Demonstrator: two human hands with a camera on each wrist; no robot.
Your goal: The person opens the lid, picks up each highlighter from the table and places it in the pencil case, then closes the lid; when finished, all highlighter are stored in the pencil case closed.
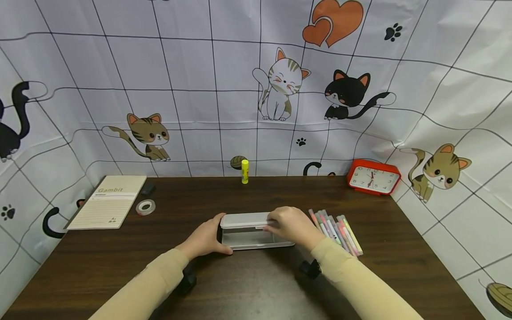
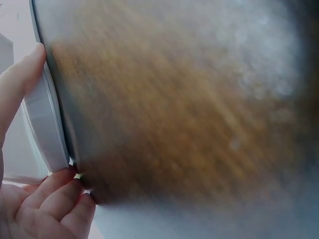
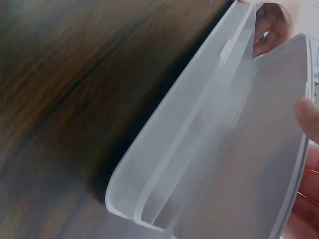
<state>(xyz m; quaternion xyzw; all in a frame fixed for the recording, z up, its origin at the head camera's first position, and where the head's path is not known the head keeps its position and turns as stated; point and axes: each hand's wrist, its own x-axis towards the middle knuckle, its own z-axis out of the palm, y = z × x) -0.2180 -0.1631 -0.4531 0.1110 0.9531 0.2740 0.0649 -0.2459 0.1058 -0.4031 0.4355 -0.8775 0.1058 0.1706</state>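
Remotely, I logged the case (image 1: 246, 240) between the left hand (image 1: 206, 238), curled around its end, presumably bracing, and the right hand (image 1: 294, 226), pinching the raised lid (image 1: 245, 220), apparently controlling tilt.

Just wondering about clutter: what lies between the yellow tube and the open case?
Just bare tabletop between the yellow tube and the case, seen in the head view.

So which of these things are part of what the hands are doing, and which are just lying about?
In the hands' work:
- pale case, lid raised
- left hand, gripping the case's end
- right hand, gripping the lid

Apparently just lying about, not in hand:
- markers, close beside the case
- notebook
- tape roll
- small dark object
- yellow tube
- red clock
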